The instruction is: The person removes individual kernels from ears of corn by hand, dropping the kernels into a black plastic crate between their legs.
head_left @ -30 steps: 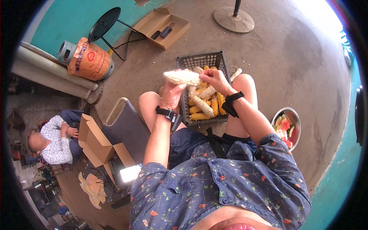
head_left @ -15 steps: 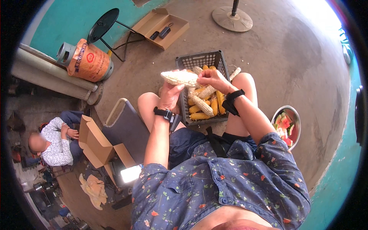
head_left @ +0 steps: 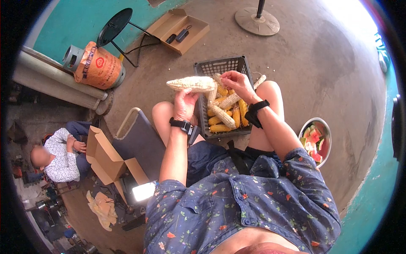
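My left hand grips a pale white corn cob by its lower side, holding it level above my knees. My right hand is at the cob's right end, fingers pinched near it over the crate. Below both hands sits a dark grey plastic crate on the floor between my legs, filled with several yellow and pale corn cobs. Both wrists wear black bands.
A metal bowl of cut red and green fruit pieces stands by my right leg. An open cardboard box and a chair are at my left. Another person sits at far left. An orange-wrapped gas cylinder, a flat cardboard box and a fan base lie beyond.
The white cob stays in my left hand, lifted slightly. My right hand has shifted a little at the cob's right end.
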Demonstrator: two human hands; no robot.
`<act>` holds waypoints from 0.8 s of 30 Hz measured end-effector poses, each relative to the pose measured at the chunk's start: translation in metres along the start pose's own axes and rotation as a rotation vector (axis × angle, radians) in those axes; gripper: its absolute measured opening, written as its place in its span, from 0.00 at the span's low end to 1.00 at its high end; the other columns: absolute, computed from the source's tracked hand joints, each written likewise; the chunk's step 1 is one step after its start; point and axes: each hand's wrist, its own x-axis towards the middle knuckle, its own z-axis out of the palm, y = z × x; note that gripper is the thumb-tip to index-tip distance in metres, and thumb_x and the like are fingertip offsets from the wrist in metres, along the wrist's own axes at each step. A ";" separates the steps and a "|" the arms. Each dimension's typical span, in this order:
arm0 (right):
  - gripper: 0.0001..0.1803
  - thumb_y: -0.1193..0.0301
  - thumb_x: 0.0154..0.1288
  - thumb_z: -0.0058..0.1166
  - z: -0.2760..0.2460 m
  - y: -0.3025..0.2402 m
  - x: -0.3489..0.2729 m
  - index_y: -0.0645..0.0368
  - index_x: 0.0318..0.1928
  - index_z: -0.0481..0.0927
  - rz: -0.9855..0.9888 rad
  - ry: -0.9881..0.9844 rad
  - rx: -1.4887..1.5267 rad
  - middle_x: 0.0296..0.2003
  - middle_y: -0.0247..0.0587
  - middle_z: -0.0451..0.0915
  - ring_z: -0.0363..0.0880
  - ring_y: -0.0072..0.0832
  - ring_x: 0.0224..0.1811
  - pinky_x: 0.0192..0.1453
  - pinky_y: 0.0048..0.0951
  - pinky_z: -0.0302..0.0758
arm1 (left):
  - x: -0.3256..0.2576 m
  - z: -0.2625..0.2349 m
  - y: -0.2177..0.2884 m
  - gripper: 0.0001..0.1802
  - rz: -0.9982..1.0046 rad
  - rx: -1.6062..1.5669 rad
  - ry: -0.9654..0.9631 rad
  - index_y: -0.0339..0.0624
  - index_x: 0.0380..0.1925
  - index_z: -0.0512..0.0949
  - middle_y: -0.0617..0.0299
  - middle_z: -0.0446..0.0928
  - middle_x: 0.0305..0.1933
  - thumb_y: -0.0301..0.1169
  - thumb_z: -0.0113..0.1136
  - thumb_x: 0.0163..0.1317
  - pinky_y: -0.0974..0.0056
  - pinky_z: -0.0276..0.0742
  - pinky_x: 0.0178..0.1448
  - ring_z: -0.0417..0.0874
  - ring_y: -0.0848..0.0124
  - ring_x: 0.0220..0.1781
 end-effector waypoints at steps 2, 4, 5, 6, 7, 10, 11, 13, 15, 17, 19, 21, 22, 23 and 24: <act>0.09 0.72 0.67 0.58 0.002 -0.001 0.000 0.63 0.45 0.81 -0.043 0.038 0.007 0.34 0.28 0.80 0.74 0.14 0.35 0.42 0.19 0.73 | -0.002 0.001 0.001 0.21 -0.015 -0.005 -0.005 0.33 0.54 0.71 0.50 0.76 0.58 0.29 0.54 0.62 0.49 0.69 0.70 0.76 0.57 0.62; 0.10 0.73 0.67 0.59 0.000 0.002 0.001 0.63 0.47 0.80 -0.048 0.045 -0.025 0.34 0.27 0.79 0.74 0.14 0.35 0.42 0.19 0.73 | -0.002 0.008 0.003 0.21 -0.029 -0.012 -0.015 0.33 0.54 0.71 0.49 0.76 0.58 0.30 0.54 0.62 0.49 0.69 0.70 0.76 0.57 0.62; 0.12 0.73 0.66 0.59 -0.001 0.003 0.001 0.64 0.48 0.80 -0.052 0.050 -0.057 0.34 0.27 0.79 0.73 0.13 0.36 0.42 0.20 0.73 | -0.003 0.011 0.003 0.22 -0.041 -0.026 -0.033 0.33 0.55 0.71 0.49 0.76 0.58 0.31 0.56 0.62 0.49 0.69 0.70 0.76 0.57 0.62; 0.12 0.73 0.66 0.59 -0.001 0.005 0.001 0.64 0.48 0.80 -0.052 0.050 -0.058 0.34 0.27 0.79 0.73 0.13 0.36 0.42 0.20 0.73 | -0.004 0.015 0.004 0.22 -0.053 -0.040 -0.051 0.34 0.55 0.71 0.50 0.76 0.58 0.32 0.57 0.63 0.49 0.69 0.71 0.76 0.57 0.62; 0.13 0.71 0.66 0.59 -0.001 0.006 0.002 0.63 0.49 0.82 -0.062 0.066 -0.041 0.36 0.31 0.82 0.76 0.16 0.38 0.45 0.22 0.74 | -0.004 0.019 0.005 0.22 -0.053 -0.041 -0.051 0.34 0.55 0.71 0.50 0.76 0.58 0.32 0.57 0.63 0.49 0.69 0.71 0.76 0.57 0.62; 0.15 0.69 0.66 0.59 -0.001 0.003 0.001 0.62 0.50 0.83 -0.045 0.071 -0.055 0.40 0.36 0.85 0.78 0.19 0.41 0.48 0.24 0.76 | -0.006 0.026 0.006 0.23 -0.051 -0.037 0.035 0.35 0.55 0.71 0.51 0.76 0.57 0.35 0.61 0.64 0.50 0.70 0.70 0.76 0.59 0.61; 0.15 0.69 0.66 0.59 0.000 0.001 0.000 0.61 0.51 0.83 -0.019 0.064 -0.086 0.40 0.36 0.85 0.78 0.19 0.41 0.49 0.24 0.75 | -0.008 0.027 0.007 0.23 -0.048 -0.012 0.023 0.35 0.55 0.71 0.51 0.77 0.57 0.35 0.62 0.64 0.50 0.70 0.69 0.76 0.59 0.61; 0.16 0.68 0.67 0.58 -0.001 0.000 -0.001 0.61 0.51 0.83 -0.011 0.069 -0.070 0.41 0.37 0.85 0.79 0.19 0.42 0.49 0.24 0.75 | -0.007 0.028 0.007 0.23 -0.046 0.012 0.007 0.36 0.55 0.71 0.52 0.77 0.56 0.35 0.63 0.64 0.50 0.71 0.69 0.76 0.60 0.61; 0.16 0.67 0.67 0.58 0.000 -0.002 -0.001 0.61 0.51 0.83 -0.002 0.073 -0.054 0.42 0.38 0.85 0.79 0.20 0.43 0.50 0.24 0.75 | -0.007 0.027 0.007 0.22 -0.064 0.027 -0.028 0.36 0.55 0.71 0.51 0.76 0.58 0.31 0.62 0.63 0.51 0.71 0.69 0.76 0.60 0.61; 0.17 0.66 0.66 0.58 0.001 -0.007 -0.002 0.61 0.51 0.83 -0.042 0.025 -0.020 0.45 0.41 0.85 0.79 0.22 0.46 0.52 0.26 0.75 | -0.005 0.023 0.007 0.23 -0.059 0.022 -0.027 0.36 0.56 0.70 0.49 0.75 0.60 0.30 0.62 0.63 0.50 0.70 0.69 0.76 0.59 0.62; 0.17 0.65 0.65 0.59 0.002 -0.009 -0.003 0.60 0.51 0.83 -0.083 -0.012 -0.038 0.45 0.41 0.84 0.80 0.24 0.47 0.53 0.28 0.75 | -0.005 0.022 0.005 0.24 -0.056 0.016 -0.027 0.35 0.57 0.69 0.47 0.74 0.61 0.28 0.62 0.62 0.49 0.69 0.70 0.75 0.57 0.63; 0.18 0.63 0.64 0.60 0.005 -0.011 -0.005 0.60 0.51 0.84 -0.125 -0.050 -0.056 0.45 0.42 0.84 0.80 0.26 0.47 0.53 0.29 0.75 | -0.005 0.022 0.003 0.26 -0.056 0.020 -0.010 0.34 0.59 0.66 0.43 0.71 0.64 0.25 0.61 0.61 0.47 0.67 0.71 0.73 0.55 0.65; 0.19 0.62 0.63 0.61 0.007 -0.012 -0.005 0.60 0.51 0.84 -0.172 -0.059 -0.114 0.44 0.43 0.84 0.80 0.28 0.46 0.53 0.30 0.75 | -0.004 0.022 0.003 0.26 -0.057 0.020 -0.011 0.34 0.59 0.66 0.43 0.71 0.64 0.25 0.61 0.61 0.47 0.67 0.71 0.73 0.55 0.65; 0.20 0.61 0.62 0.62 0.009 -0.014 -0.006 0.60 0.50 0.84 -0.219 -0.068 -0.172 0.43 0.43 0.84 0.81 0.29 0.45 0.53 0.31 0.75 | -0.004 0.022 0.003 0.27 -0.059 0.020 -0.016 0.34 0.60 0.65 0.42 0.70 0.64 0.25 0.61 0.61 0.47 0.67 0.72 0.72 0.54 0.65; 0.20 0.61 0.62 0.62 0.010 -0.014 -0.007 0.60 0.50 0.84 -0.219 -0.067 -0.172 0.43 0.43 0.84 0.81 0.29 0.45 0.53 0.31 0.75 | -0.004 0.022 0.002 0.28 -0.062 0.020 -0.021 0.34 0.60 0.64 0.41 0.70 0.65 0.24 0.60 0.61 0.46 0.66 0.72 0.71 0.53 0.66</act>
